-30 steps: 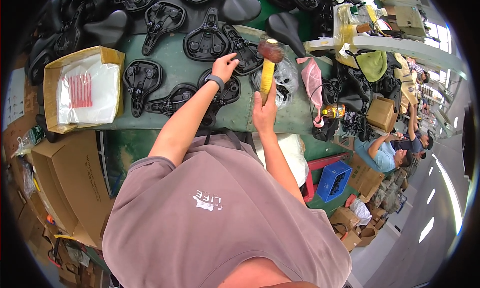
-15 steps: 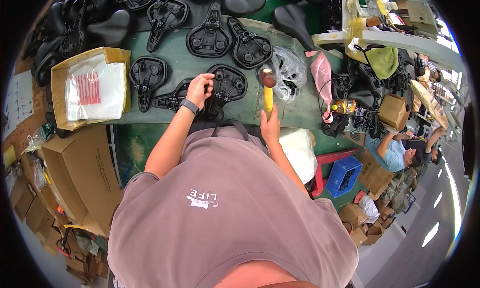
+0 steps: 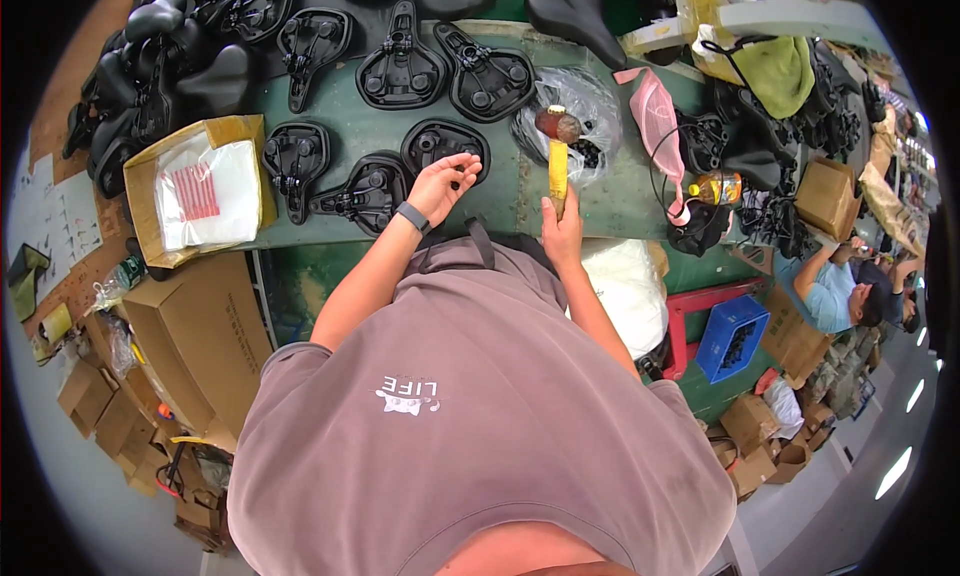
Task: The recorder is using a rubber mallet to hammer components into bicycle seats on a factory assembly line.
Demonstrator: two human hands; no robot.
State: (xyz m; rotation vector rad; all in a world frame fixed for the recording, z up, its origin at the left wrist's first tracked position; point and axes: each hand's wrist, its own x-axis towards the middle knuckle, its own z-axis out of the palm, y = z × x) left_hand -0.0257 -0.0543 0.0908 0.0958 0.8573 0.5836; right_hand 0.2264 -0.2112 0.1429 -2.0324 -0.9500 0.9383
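Observation:
My right hand [image 3: 562, 228] grips a mallet [image 3: 558, 166] by its yellow handle, the rounded brown head pointing away from me. The mallet is above the table, in front of a clear plastic bag [image 3: 590, 111] with black parts in it. My left hand [image 3: 444, 190] has its fingers curled together over an upturned black bicycle saddle [image 3: 436, 142]; what they hold, if anything, is too small to make out. That saddle's narrow end is hidden by the hand. Close by on the left lies another upturned saddle [image 3: 368, 198], with a further one [image 3: 297, 156] past it.
Several more saddles [image 3: 403, 68] cover the far side of the green table [image 3: 340, 91]. An open carton [image 3: 150, 216] with red strips on white sheets stands left. To the right are a pink pouch [image 3: 655, 116], an orange-labelled bottle [image 3: 715, 188] and a blue crate [image 3: 733, 338] below.
The whole view has shifted a little. My left hand has moved slightly right across the saddle, its fingers now reaching farther over it. The mallet stays in my right hand, its head tilted differently.

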